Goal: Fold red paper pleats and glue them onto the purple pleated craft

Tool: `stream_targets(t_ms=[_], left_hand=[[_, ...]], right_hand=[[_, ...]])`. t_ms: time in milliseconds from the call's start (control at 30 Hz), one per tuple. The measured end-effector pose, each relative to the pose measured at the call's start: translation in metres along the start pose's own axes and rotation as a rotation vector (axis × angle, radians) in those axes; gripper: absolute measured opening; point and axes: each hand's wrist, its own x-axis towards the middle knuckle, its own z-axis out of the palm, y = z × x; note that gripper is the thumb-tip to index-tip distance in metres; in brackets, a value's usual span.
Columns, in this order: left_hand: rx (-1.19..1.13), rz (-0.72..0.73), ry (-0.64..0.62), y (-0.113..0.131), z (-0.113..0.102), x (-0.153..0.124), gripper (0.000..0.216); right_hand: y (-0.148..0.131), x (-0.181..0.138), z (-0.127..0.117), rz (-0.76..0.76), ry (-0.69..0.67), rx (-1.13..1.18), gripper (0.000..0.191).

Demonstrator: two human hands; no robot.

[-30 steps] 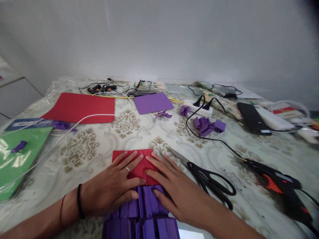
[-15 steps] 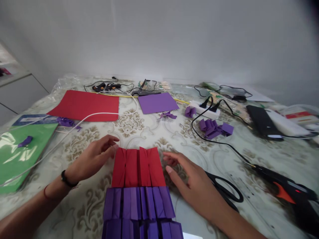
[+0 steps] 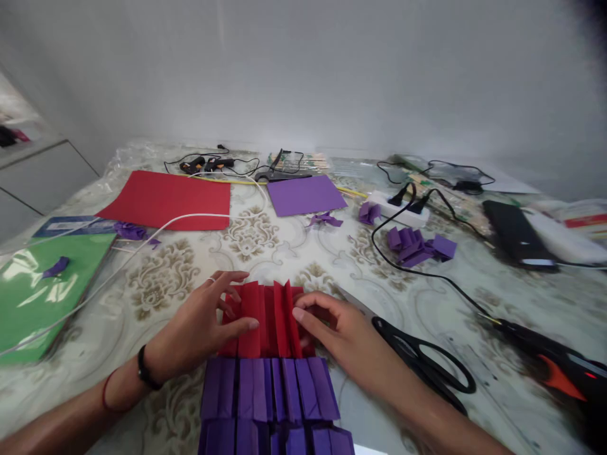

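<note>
A piece of red folded paper [image 3: 269, 322] with upright pleats lies in front of me, against the far end of rows of purple folded paper [image 3: 270, 388]. My left hand [image 3: 202, 325] is at its left side, the thumb across a raised red flap and the fingers curled behind it. On the right side, my right hand [image 3: 332, 322] pinches another red flap between thumb and fingers; some fingertips are hidden by the paper. Black-handled scissors [image 3: 422, 357] lie beside my right forearm, which partly covers them.
At right lies a black glue gun [image 3: 545, 354], its cord running to a white power strip [image 3: 401, 208]. Purple folded pieces [image 3: 412, 246] sit near it. Red sheets [image 3: 165, 199], a purple sheet [image 3: 307, 196] and a green pack [image 3: 61, 284] lie farther back and left. A white cable [image 3: 142, 259] crosses the left side.
Both hands have moved inward from beside the red folded paper onto its flaps. The pleats now stand up and are drawn closer together. The view has shifted slightly.
</note>
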Motion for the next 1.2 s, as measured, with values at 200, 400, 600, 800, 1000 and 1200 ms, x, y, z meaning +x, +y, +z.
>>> stream_targets(t_ms=[200,400,600,800,1000,1200], left_hand=[[-0.075,0.013,0.123,0.004,0.012,-0.006,0.060],[-0.531,-0.114,-0.062,0.008,0.008,-0.004,0.060],[-0.617,0.011,-0.126,0.005,-0.001,-0.004,0.042],[-0.257,0.329,-0.204,0.008,-0.008,-0.003,0.040],[0.189,0.465,-0.213,0.003,-0.001,-0.003,0.059],[0.270,0.495,-0.041,-0.005,0.014,0.000,0.053]], right_hand=[[-0.010,0.005,0.010,-0.151,0.113,-0.333,0.008],[-0.012,0.006,0.013,-0.043,0.137,-0.299,0.034],[-0.017,0.001,0.009,-0.123,0.035,-0.309,0.025],[-0.018,-0.003,0.002,-0.156,-0.024,-0.324,0.021],[-0.029,-0.034,-0.050,-0.235,0.065,-0.635,0.027],[-0.006,-0.080,-0.133,-0.008,0.291,-0.953,0.035]])
